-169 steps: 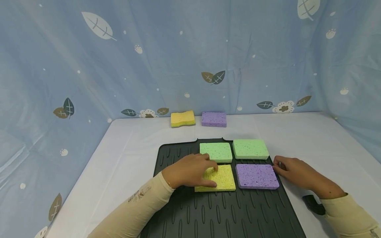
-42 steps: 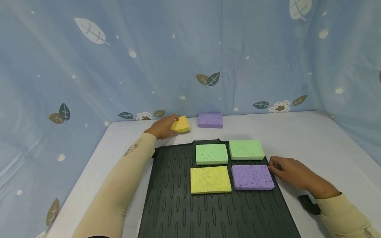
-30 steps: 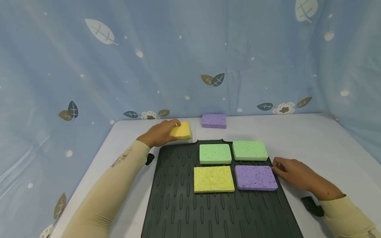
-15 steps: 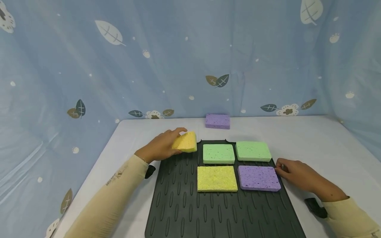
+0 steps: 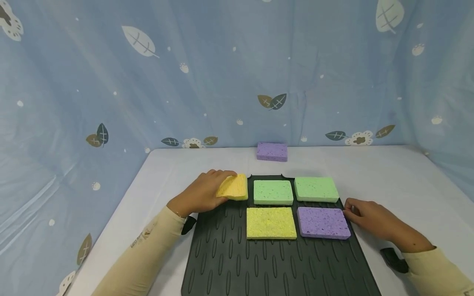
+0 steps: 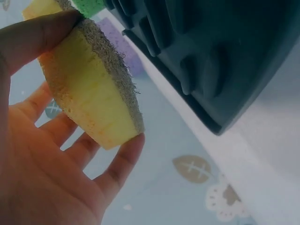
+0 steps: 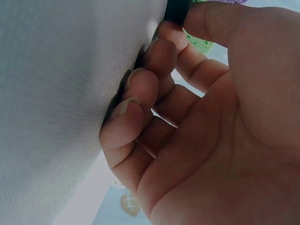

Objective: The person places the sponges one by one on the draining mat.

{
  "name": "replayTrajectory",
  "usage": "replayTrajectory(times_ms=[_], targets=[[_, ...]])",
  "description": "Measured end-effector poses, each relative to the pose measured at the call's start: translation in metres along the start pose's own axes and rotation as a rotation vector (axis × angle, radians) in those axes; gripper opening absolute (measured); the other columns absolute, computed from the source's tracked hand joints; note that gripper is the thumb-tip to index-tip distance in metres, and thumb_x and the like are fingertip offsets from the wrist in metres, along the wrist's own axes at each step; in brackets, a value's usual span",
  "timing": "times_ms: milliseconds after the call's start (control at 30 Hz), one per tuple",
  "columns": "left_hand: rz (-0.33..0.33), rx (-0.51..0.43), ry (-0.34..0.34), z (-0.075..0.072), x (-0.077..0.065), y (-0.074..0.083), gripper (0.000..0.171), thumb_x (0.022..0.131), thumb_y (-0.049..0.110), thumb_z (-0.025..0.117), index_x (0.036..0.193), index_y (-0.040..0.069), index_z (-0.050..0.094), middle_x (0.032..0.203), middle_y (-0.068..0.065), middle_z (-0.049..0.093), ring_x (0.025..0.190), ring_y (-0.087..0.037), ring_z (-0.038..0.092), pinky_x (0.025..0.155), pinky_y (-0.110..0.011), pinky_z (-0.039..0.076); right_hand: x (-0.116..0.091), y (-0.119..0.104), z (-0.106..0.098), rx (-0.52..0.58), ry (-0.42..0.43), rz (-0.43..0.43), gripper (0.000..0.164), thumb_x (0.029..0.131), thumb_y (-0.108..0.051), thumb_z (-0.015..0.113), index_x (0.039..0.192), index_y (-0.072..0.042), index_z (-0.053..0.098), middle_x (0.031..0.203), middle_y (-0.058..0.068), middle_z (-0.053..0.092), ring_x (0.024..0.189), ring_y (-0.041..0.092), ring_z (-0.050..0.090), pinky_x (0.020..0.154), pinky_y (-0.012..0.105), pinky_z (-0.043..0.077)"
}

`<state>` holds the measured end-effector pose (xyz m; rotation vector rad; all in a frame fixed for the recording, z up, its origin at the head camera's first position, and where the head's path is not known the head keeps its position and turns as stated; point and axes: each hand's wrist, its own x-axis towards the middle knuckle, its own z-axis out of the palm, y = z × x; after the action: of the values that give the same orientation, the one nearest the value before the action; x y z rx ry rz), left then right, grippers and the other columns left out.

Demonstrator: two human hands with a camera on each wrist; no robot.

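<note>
My left hand (image 5: 203,192) grips a yellow scrub sponge (image 5: 236,188) over the far left corner of a black drying mat (image 5: 255,265). In the left wrist view, thumb and fingers clasp the sponge (image 6: 89,89) by its edges; its grey scouring side faces the mat. Beside the mat's right edge, my right hand (image 5: 381,225) rests on the table with curled fingers. The right wrist view has the mat's dark edge (image 7: 177,10) between thumb and index fingertip. Two green sponges (image 5: 273,192) (image 5: 316,188), a flat yellow sponge (image 5: 271,223) and a purple sponge (image 5: 324,222) lie on the mat.
Another purple sponge (image 5: 272,151) lies at the back of the white table (image 5: 389,172), near the blue patterned curtain (image 5: 207,82). The mat has raised oval ridges and a low rim.
My left hand let go of the flat yellow sponge on the mat, took the scrub sponge from the back of the table and brought it nearer, over the mat's corner. The right hand stayed put.
</note>
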<state>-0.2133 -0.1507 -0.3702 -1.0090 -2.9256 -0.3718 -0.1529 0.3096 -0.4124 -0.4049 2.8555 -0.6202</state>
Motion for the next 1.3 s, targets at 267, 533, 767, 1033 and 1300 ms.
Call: replayTrajectory(times_ms=[267, 533, 767, 1033, 1300], targets=[[-0.007, -0.005, -0.01, 0.008, -0.004, 0.0, 0.067, 0.085, 0.031, 0.075, 0.145, 0.022, 0.048, 0.13, -0.001, 0.062, 0.105, -0.019, 0.057, 0.088, -0.043, 0.047, -0.001, 0.001, 0.003, -0.004, 0.003, 0.004, 0.009, 0.099, -0.015, 0.058, 0.09, -0.015, 0.056, 0.067, -0.006, 0.043, 0.059, 0.005, 0.039, 0.051, 0.024, 0.033], [-0.016, -0.012, -0.017, 0.014, -0.006, -0.001, 0.067, 0.085, 0.03, 0.075, 0.146, 0.022, 0.047, 0.127, -0.004, 0.063, 0.1, -0.019, 0.056, 0.085, -0.042, 0.046, -0.001, 0.003, 0.005, -0.006, 0.004, 0.015, 0.009, 0.099, -0.015, 0.058, 0.09, -0.015, 0.056, 0.067, -0.006, 0.044, 0.06, 0.006, 0.039, 0.051, 0.024, 0.034], [-0.01, -0.006, -0.037, 0.019, -0.005, 0.001, 0.067, 0.089, 0.028, 0.073, 0.148, 0.02, 0.044, 0.13, -0.007, 0.061, 0.108, -0.021, 0.057, 0.091, -0.045, 0.047, -0.002, 0.004, 0.006, -0.003, -0.011, 0.033, 0.009, 0.099, -0.015, 0.057, 0.09, -0.015, 0.057, 0.068, -0.006, 0.045, 0.061, 0.006, 0.04, 0.051, 0.024, 0.034], [0.018, -0.017, -0.044, 0.021, -0.006, 0.001, 0.067, 0.09, 0.027, 0.075, 0.149, 0.017, 0.044, 0.127, -0.008, 0.062, 0.106, -0.021, 0.058, 0.09, -0.044, 0.049, 0.0, 0.003, 0.005, -0.006, -0.014, 0.033, 0.009, 0.099, -0.014, 0.057, 0.09, -0.015, 0.057, 0.069, -0.005, 0.045, 0.062, 0.007, 0.041, 0.052, 0.024, 0.034], [0.006, -0.007, -0.055, 0.021, -0.006, -0.001, 0.07, 0.089, 0.026, 0.075, 0.151, 0.016, 0.043, 0.13, -0.009, 0.061, 0.107, -0.022, 0.058, 0.092, -0.043, 0.048, 0.002, 0.001, 0.001, -0.024, -0.007, 0.014, 0.009, 0.099, -0.015, 0.058, 0.09, -0.016, 0.058, 0.069, -0.006, 0.047, 0.061, 0.006, 0.041, 0.052, 0.024, 0.034]])
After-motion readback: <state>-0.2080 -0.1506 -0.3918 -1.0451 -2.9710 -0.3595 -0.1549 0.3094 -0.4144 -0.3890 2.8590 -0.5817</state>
